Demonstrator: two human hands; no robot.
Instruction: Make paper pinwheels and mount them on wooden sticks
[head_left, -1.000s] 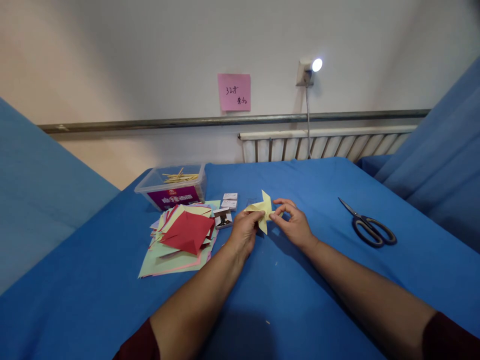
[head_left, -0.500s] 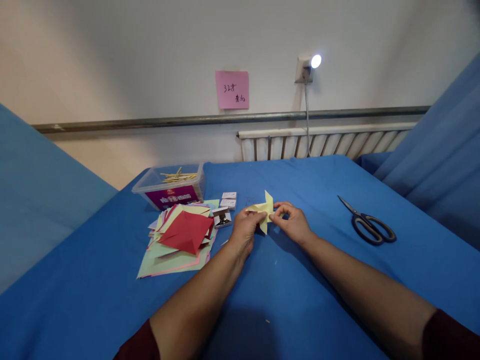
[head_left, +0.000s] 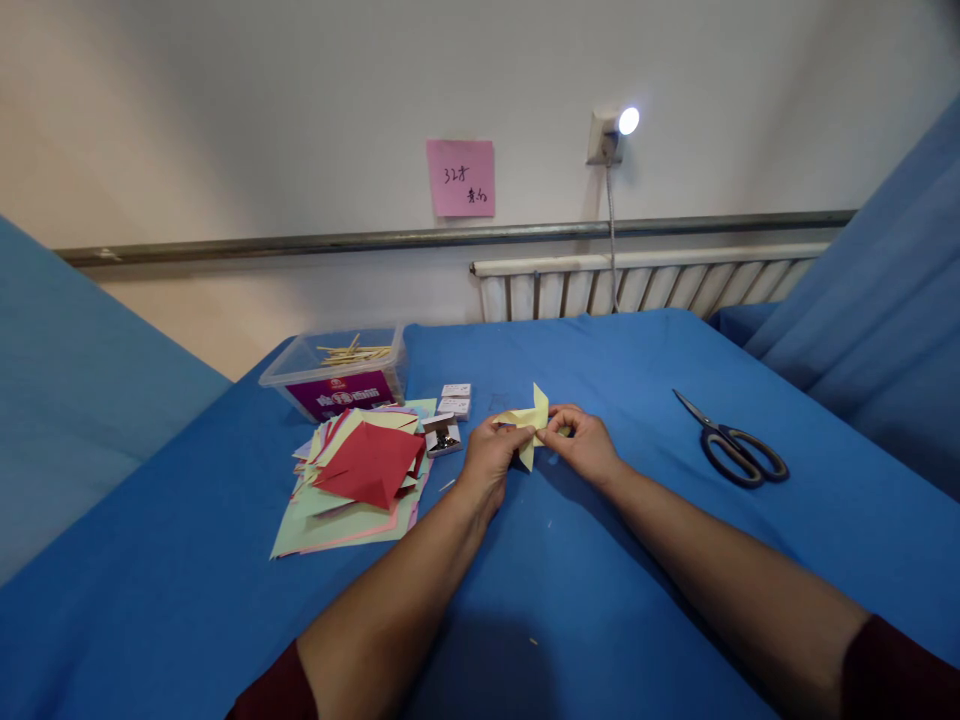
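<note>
A yellow paper pinwheel [head_left: 538,408] is held just above the blue cloth, its folded blades sticking up and down. My left hand [head_left: 491,455] grips it from the left, the thumb pressed near its centre. From the other side my right hand [head_left: 581,442] pinches the paper by the middle, thumb and forefinger close to the left thumb. Whatever small piece may sit between the fingertips is hidden. Left of the hands lies an open little box [head_left: 442,436] of small dark pins, in front of two small white boxes [head_left: 455,402].
A stack of coloured paper [head_left: 367,465] with red sheets on top lies at the left. Behind it stands a clear plastic tub [head_left: 337,385] of thin wooden sticks. Scissors [head_left: 731,445] rest at the right on the blue tablecloth [head_left: 630,600]. Small scraps lie near my arms.
My right fingertips have moved slightly left, closer to the left thumb at the pinwheel's centre. The whole view has shifted a little; both hands keep their hold.
</note>
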